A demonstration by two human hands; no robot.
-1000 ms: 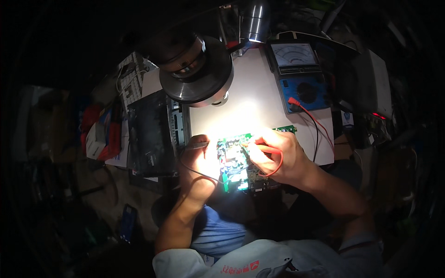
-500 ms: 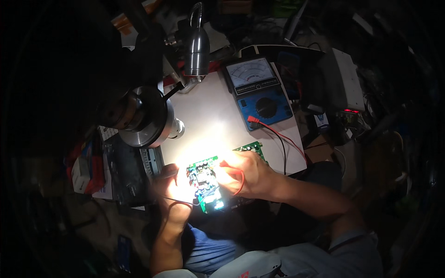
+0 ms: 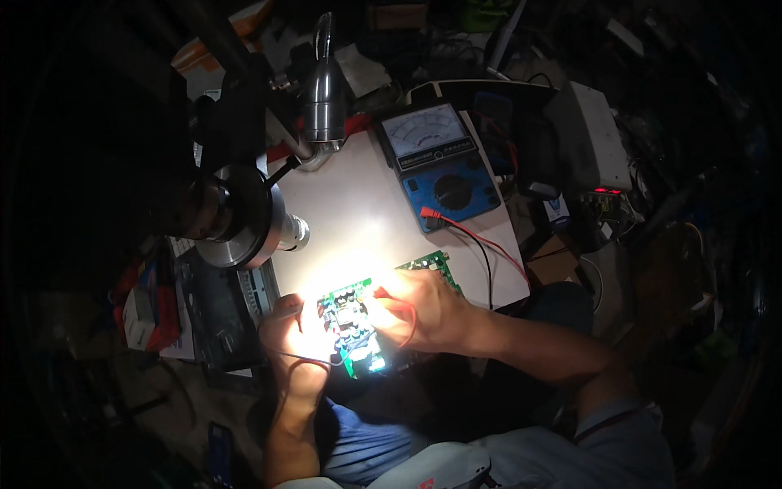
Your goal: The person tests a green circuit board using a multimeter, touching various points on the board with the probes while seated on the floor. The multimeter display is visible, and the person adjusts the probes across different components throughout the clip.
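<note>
A green circuit board (image 3: 353,324) crowded with parts is tilted under a bright light, its upper area washed out by glare. My left hand (image 3: 295,346) is closed at the board's left edge, and a dark wire runs from it across the lower part of the board. Over the board's right side, my right hand (image 3: 432,308) is closed with a red test lead (image 3: 413,323) looping out of its fingers. Glare hides the fingertips and any probe tip. Behind that hand lies another green circuit board (image 3: 425,262). Beyond stands a blue and black analog multimeter (image 3: 450,186) with red and black leads.
A metal lamp (image 3: 324,110) and a microscope-like stand with a round metal head (image 3: 244,216) rise at the left of the white work surface (image 3: 326,196). Farther right is a grey box with a red display (image 3: 590,138). A dark tray (image 3: 213,314) lies left.
The view has shifted, so the bench and meter appear farther left. Both hands stay closed at the board, with little visible movement relative to it.
</note>
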